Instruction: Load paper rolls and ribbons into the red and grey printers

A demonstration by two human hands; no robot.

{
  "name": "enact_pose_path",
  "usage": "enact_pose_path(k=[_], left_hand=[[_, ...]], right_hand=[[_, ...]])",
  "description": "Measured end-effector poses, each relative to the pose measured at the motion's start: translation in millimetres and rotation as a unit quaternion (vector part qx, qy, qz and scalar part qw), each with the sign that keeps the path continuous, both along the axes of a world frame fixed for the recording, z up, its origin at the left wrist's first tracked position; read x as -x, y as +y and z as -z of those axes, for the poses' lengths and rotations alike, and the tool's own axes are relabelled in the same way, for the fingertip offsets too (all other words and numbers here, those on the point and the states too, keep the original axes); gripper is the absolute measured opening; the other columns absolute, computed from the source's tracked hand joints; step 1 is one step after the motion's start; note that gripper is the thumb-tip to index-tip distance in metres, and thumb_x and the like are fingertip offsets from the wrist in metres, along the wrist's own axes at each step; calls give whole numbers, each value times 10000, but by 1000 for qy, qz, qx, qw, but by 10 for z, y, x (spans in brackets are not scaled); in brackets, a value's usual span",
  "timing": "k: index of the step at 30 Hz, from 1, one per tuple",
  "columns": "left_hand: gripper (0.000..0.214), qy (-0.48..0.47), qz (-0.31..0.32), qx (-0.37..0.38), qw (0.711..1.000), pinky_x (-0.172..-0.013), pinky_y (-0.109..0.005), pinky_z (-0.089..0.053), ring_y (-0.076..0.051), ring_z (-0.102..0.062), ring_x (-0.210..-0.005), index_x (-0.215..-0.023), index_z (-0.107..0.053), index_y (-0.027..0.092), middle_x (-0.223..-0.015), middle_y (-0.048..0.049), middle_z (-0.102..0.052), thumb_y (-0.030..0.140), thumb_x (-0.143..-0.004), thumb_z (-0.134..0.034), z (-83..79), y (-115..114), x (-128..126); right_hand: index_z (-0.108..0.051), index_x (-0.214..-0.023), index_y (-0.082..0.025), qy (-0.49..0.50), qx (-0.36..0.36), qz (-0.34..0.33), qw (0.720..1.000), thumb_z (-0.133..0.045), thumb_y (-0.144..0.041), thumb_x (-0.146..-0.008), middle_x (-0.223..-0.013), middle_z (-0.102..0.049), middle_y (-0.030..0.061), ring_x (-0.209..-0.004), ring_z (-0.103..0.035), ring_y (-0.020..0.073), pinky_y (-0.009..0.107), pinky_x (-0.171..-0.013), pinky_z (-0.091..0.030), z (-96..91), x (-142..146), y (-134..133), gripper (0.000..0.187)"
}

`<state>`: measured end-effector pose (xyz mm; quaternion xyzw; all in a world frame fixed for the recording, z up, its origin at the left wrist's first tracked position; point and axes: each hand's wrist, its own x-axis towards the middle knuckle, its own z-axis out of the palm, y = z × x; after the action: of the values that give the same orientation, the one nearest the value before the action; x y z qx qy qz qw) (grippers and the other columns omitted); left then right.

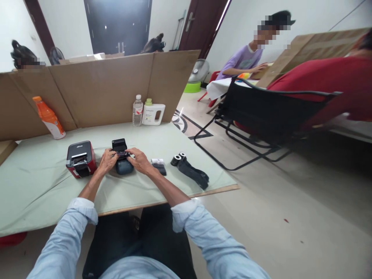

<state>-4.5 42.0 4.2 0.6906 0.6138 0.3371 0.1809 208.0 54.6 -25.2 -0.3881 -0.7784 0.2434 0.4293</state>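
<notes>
A small dark device (124, 167) with a rounded front stands on the table, looking like a portable printer. Its black lid (119, 145) is raised at the back. My left hand (108, 160) holds the left side of the device, fingers bent at the opening. From the right, my right hand (139, 159) grips the other side, with thumb and fingers at the same opening. A dark, shiny part shows between the fingertips; its kind is unclear. Left of my left hand sits a red and black printer (81, 159).
Right of my hands lie a white roll (157, 161), a dark flat piece (159, 169), two black-and-white rolls (176, 159) and a black cloth-like strip (193, 174). An orange bottle (50, 118), water bottle (137, 111) and white jug (153, 114) stand by the cardboard screen (107, 89).
</notes>
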Motion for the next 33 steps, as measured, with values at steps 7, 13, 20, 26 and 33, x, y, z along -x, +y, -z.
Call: enact_pose_path(k=[7,13,20,26,33], left_hand=[[228,9,9,-18,1000,-1111,-426,-529,-315,-634,-1262,-1016,-847,243,-1311,-105,-633,304,-798,-820,-16,-59,31],[183,41,11,-51,998,-1058,-410,-548,-261,-654,-1096,-973,-843,242,-1169,-81,-644,255,-803,-778,-55,-38,56],[236,23,47,-73,996,-1014,-398,-553,-267,-687,-1043,-1014,-826,213,-1101,-91,-745,183,-822,-692,-218,-55,20],[246,62,75,-3,995,-978,-406,-549,-307,-712,-1013,-979,-836,211,-1034,-97,-811,162,-818,-657,-264,-14,-27],[412,118,40,-10,992,-970,-402,-524,-332,-689,-1069,-1042,-832,215,-1007,-130,-788,61,-746,-590,-290,3,-106]], right_hand=[[-793,-928,-250,-49,-13,33,998,-677,-182,-911,-959,-779,48,-944,-702,236,358,-907,-540,-231,187,69,136],[-812,-943,-251,-46,20,8,999,-643,-202,-941,-909,-802,14,-814,-696,196,292,-772,-508,-374,195,85,176],[-812,-897,-233,-35,5,-26,999,-627,-195,-943,-962,-810,26,-875,-710,189,280,-818,-510,-522,188,128,195],[-819,-935,-240,-10,18,-31,999,-607,-196,-945,-966,-812,15,-886,-711,186,281,-842,-527,-495,183,99,216],[-843,-977,-241,-17,44,-13,999,-597,-78,-802,-950,-822,17,-877,-712,201,284,-835,-530,-386,145,127,344]])
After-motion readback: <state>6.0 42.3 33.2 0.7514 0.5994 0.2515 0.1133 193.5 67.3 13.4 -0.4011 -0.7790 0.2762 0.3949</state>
